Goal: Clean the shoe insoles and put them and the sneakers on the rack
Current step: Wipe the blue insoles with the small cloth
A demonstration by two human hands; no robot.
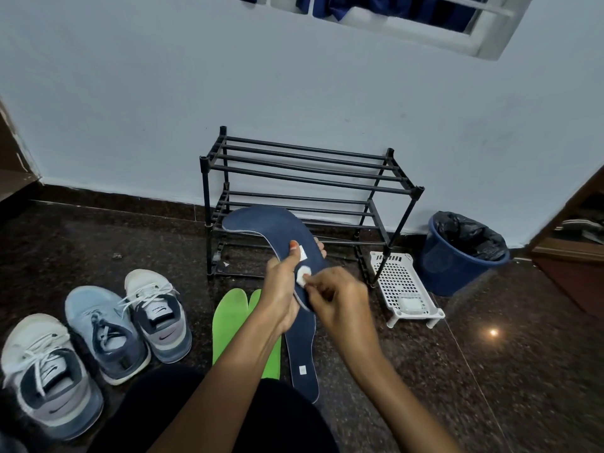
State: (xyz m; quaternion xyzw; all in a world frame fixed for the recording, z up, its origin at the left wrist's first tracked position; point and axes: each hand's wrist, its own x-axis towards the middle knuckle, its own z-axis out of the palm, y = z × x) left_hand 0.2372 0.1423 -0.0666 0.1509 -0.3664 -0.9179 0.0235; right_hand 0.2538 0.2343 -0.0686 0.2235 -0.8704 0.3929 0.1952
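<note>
My left hand [281,289] grips a dark blue insole [268,223] by its heel end, thumb on top, so the insole curves up in front of the black shoe rack [304,178]. My right hand [340,299] pinches a small white pad [303,276] against that insole. A second blue insole [302,354] and two green insoles [232,318] lie on the floor below my hands. Three sneakers stand at the left: a white and grey one [49,374], a light blue one [104,331] and another white and grey one [160,312].
A white perforated plastic tray [405,286] holding a small white pack stands right of the rack. Beyond it a blue bin [457,253] lined with a black bag sits by the wall. Wooden furniture edges show at far left and far right. The floor is dark speckled stone.
</note>
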